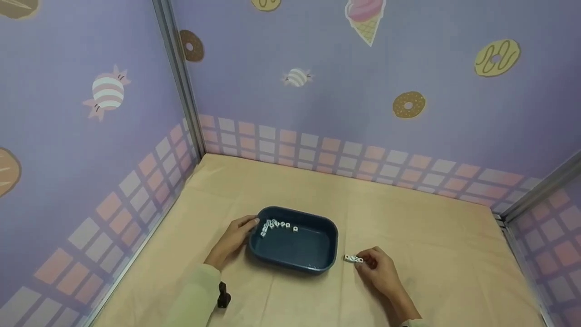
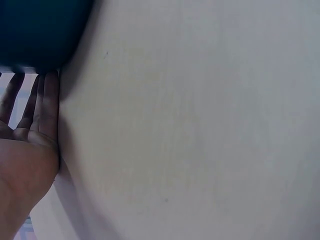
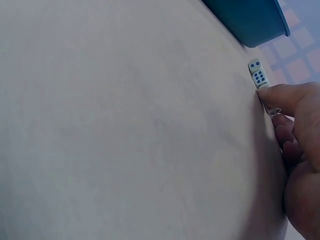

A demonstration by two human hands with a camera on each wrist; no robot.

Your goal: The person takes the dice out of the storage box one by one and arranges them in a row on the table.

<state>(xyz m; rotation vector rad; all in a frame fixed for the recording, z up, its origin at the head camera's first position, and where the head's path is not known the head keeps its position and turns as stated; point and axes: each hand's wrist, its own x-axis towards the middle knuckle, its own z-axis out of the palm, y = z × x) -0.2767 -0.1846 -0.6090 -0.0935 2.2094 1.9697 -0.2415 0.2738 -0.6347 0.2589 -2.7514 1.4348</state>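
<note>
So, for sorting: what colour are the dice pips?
Blue pips on white dice, clearest in the right wrist view.

Left hand [image 2: 30,150] fingers straight, touching blue tray [image 2: 40,30].

In the head view the pips on the dice [image 1: 353,259] just beside the right hand's fingers [image 1: 368,260] are too small to read, and the small black object [image 1: 223,295] near the left sleeve stays unidentifiable.

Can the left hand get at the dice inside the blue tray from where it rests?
Probably yes. The left hand rests against the near-left corner of the blue tray, and the dice lie just inside that rim. The tray is open-topped, with nothing over them.
</note>
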